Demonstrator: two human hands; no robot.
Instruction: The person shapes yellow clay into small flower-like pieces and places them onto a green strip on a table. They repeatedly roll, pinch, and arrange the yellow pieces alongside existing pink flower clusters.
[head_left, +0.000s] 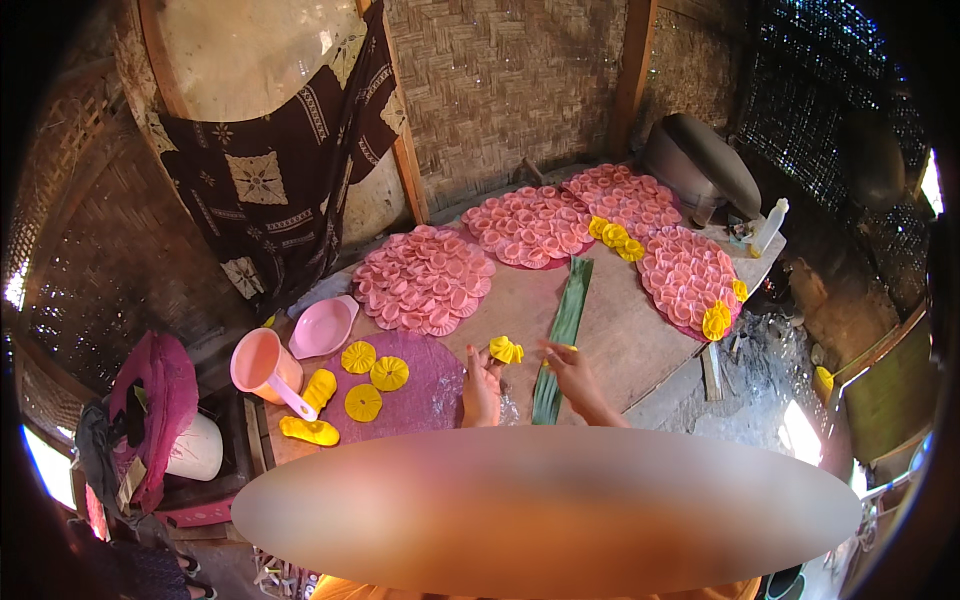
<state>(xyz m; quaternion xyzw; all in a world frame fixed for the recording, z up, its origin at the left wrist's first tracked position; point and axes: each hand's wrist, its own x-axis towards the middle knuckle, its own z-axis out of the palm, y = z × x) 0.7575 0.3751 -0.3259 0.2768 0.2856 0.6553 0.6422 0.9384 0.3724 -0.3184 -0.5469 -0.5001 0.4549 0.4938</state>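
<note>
Yellow fluted cup (506, 350) sits at the fingertips of the left hand (482, 395), above the tabletop (520, 300) and between the purple round mat (425, 362) and the green leaf strip (568, 312). That hand rises from the lower edge with its fingers pointing up and away from the body, closed on the cup's side. The right hand (580, 385) comes in slanting leftward over the leaf strip, palm down, its fingers bent and drawn toward one another; whether they pinch anything is too small to tell. The two hands are near each other but apart. Yellow pleated discs (389, 373) lie on the mat, left of the left hand.
</note>
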